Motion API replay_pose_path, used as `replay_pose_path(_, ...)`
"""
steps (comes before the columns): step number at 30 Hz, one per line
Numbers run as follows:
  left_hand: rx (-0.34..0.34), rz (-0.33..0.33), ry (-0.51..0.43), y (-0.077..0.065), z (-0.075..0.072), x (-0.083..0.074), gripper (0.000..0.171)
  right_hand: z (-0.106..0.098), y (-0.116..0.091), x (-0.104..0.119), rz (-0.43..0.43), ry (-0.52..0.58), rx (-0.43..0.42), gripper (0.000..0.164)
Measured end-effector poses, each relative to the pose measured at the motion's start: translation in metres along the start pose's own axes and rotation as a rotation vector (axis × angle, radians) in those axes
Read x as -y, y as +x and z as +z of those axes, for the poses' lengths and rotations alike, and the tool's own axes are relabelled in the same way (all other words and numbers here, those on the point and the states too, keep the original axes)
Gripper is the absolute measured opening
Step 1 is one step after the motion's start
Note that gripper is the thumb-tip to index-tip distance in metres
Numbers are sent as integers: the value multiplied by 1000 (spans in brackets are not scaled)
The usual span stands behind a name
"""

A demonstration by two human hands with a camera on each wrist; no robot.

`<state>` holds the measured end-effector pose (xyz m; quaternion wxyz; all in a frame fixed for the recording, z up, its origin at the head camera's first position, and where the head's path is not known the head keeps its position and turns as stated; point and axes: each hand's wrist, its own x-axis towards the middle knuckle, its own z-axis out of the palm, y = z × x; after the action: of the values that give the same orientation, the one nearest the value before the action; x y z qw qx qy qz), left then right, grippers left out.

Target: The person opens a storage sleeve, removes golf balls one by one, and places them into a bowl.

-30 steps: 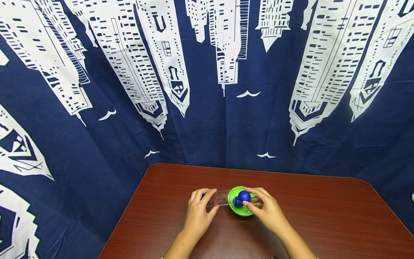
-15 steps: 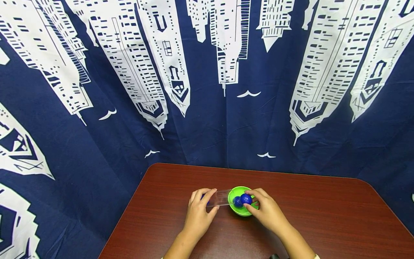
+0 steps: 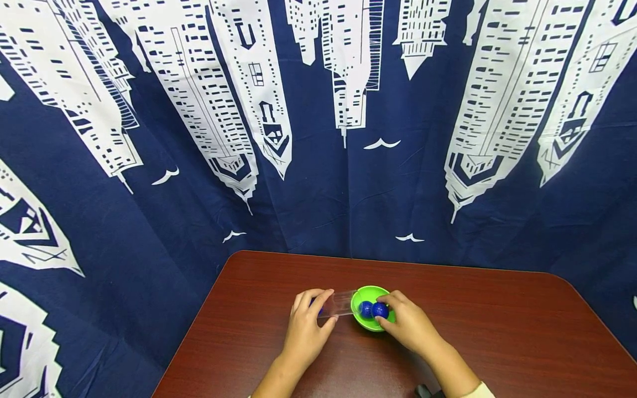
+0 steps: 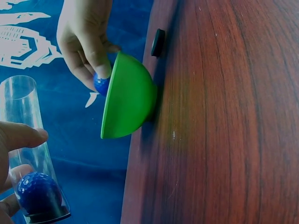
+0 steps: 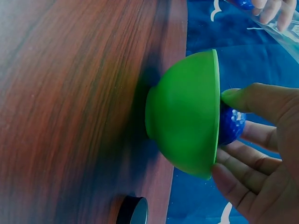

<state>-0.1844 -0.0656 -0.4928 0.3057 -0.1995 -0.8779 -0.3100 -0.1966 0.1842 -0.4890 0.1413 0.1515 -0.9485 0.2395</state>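
My left hand [image 3: 304, 331] grips a clear plastic tube [image 3: 342, 304], its open end towards the bowl. Inside the tube's black-capped end sits a blue golf ball [image 4: 39, 192], mostly hidden by my fingers in the head view. A green bowl [image 5: 187, 112] stands upright on the table. With thumb and fingers my right hand [image 3: 413, 327] pinches a second blue golf ball [image 5: 231, 125] at the bowl's mouth. Another blue golf ball [image 3: 365, 309] lies in the bowl, left of the pinched one.
A small round black cap [image 4: 159, 43] lies on the brown wooden table [image 3: 497, 326], near the bowl. A dark object [image 3: 423, 391] shows by my right forearm, partly cut off. Behind the table hangs a navy cloth [image 3: 318, 210] with white buildings.
My right hand has moved the pinched golf ball slightly down and to the right, lower into the bowl. The left hand and tube stay put.
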Motion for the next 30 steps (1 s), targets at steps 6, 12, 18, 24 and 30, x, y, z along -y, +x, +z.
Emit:
replay_pose_path(6, 5, -4, 1, 0, 0, 0, 58, -1, 4, 0, 28, -34, 76, 33)
replay_pose_path(12, 2, 2, -8, 1, -1, 0, 59, -3, 6, 0, 35, -36, 118, 33)
replay_pose_path(18, 4, 1, -9, 0, -1, 0, 58, -2, 9, 1, 13, -70, 129, 33)
replay_pose_path(24, 10, -9, -9, -1, -1, 0, 58, -4, 15, 3, 2, -87, 167, 31)
replay_pose_path(30, -4, -6, -13, -2, 0, 1, 59, -3, 20, 5, 21, -65, 209, 30)
